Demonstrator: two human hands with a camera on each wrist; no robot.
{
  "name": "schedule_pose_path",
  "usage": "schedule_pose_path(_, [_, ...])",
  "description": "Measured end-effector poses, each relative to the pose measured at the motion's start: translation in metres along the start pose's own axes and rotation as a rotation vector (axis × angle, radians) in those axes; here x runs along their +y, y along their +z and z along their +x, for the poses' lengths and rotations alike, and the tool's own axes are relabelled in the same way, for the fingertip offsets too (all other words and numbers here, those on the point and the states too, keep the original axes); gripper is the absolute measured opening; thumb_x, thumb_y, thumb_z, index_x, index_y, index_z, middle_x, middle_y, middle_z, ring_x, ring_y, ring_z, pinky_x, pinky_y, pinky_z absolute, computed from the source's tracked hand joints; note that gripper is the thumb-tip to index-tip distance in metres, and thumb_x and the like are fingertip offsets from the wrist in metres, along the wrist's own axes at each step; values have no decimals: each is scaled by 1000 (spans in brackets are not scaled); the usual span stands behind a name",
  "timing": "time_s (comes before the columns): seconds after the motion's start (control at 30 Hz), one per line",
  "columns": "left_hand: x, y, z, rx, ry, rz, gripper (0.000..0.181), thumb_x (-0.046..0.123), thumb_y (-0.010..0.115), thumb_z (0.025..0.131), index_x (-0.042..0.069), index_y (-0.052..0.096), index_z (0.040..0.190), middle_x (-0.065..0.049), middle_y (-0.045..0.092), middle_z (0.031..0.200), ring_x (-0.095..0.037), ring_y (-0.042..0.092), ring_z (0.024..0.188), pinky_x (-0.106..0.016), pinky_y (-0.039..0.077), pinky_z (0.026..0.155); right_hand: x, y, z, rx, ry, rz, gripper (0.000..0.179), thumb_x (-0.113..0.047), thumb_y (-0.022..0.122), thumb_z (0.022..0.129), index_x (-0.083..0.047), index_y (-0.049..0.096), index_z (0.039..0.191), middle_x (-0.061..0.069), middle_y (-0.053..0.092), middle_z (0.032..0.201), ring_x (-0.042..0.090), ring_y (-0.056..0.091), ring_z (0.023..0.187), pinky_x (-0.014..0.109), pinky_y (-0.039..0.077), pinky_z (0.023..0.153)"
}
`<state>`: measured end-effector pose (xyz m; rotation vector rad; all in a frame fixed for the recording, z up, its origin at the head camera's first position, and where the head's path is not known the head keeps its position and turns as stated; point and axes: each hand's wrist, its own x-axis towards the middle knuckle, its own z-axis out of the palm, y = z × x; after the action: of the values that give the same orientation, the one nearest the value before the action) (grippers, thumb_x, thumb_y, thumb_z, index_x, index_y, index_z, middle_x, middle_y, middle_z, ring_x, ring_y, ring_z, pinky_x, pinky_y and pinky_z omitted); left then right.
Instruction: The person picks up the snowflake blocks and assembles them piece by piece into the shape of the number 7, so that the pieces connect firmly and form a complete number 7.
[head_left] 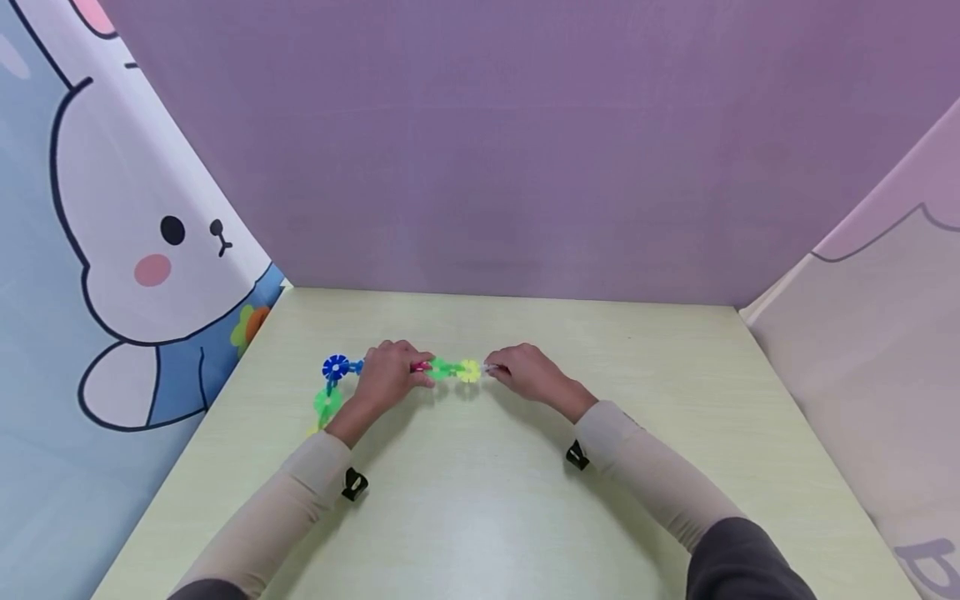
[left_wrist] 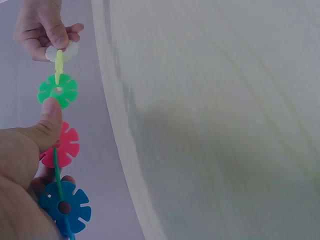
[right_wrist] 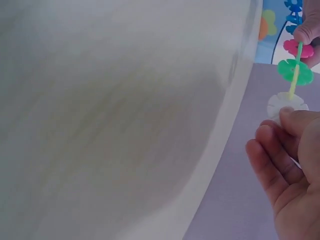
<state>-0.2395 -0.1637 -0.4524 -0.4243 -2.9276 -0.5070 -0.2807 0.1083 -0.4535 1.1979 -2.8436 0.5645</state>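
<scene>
A chain of notched plastic snowflake discs stretches between the two hands, above the table. My left hand [head_left: 384,377] grips it partway along, the thumb by a green disc [left_wrist: 71,93] and a pink disc [left_wrist: 71,145], with a blue disc [left_wrist: 79,204] near the curled fingers. My right hand [head_left: 531,372] pinches a white disc [right_wrist: 276,104] at the chain's right end. Between them, a yellow disc [head_left: 469,371] slots into the white one. Left of the left hand, the chain bends at a dark blue disc [head_left: 335,367] toward a light green disc [head_left: 327,403], then passes partly behind the forearm.
The pale wood-grain table [head_left: 480,500] lies under both arms. A purple panel [head_left: 510,167] rises along its far edge. A cartoon-printed cloth [head_left: 45,467] borders the left side and a pale cloth [head_left: 855,350] the right. Each wrist carries a small black camera mount [head_left: 355,484].
</scene>
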Motion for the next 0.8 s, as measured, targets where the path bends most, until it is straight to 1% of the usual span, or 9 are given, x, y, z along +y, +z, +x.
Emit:
schedule_pose_path(0.17, [1, 2, -1, 3, -21, -38, 46, 37, 84, 81, 21, 76, 123, -7, 74, 107, -31, 64, 97, -46, 47, 84, 3, 1, 0, 22, 10, 40, 18, -20, 63, 103, -10, 77, 109, 1, 78, 98, 6, 60, 71, 26, 54, 72])
schedule_pose_path(0.3, [1, 2, -2, 7, -12, -45, 45, 36, 84, 81, 21, 76, 123, -6, 74, 107, -30, 64, 96, -47, 48, 84, 5, -2, -1, 32, -17, 54, 17, -19, 65, 101, -10, 77, 109, 0, 78, 99, 3, 61, 73, 24, 54, 72])
schedule_pose_path(0.43, [3, 2, 0, 17, 1, -42, 45, 35, 84, 81, 20, 76, 122, -6, 74, 106, -31, 64, 96, -47, 48, 84, 8, -6, -1, 18, -48, 52, 16, -18, 65, 101, -10, 77, 107, 0, 77, 97, 3, 55, 67, 24, 50, 69])
schedule_pose_path(0.53, [4, 2, 0, 12, -5, -47, 45, 35, 84, 81, 20, 76, 122, -7, 74, 107, -31, 64, 97, -47, 48, 84, 9, -6, -2, -3, -47, 57, 18, -19, 63, 102, -9, 76, 108, 1, 77, 96, 4, 49, 63, 22, 46, 66])
schedule_pose_path(0.67, [5, 3, 1, -1, -18, -47, 45, 36, 83, 82, 20, 76, 123, -6, 74, 108, -30, 63, 98, -46, 47, 84, 11, -4, -3, -16, -48, 78, 18, -19, 62, 103, -8, 76, 108, 2, 77, 97, 2, 51, 65, 21, 47, 67])
schedule_pose_path(0.8, [3, 4, 2, 1, -22, -53, 45, 35, 83, 82, 20, 75, 123, -6, 74, 108, -30, 63, 98, -46, 47, 85, 12, -4, -3, -3, -71, 82, 17, -17, 63, 102, -8, 76, 107, 1, 77, 97, 3, 51, 65, 21, 48, 67])
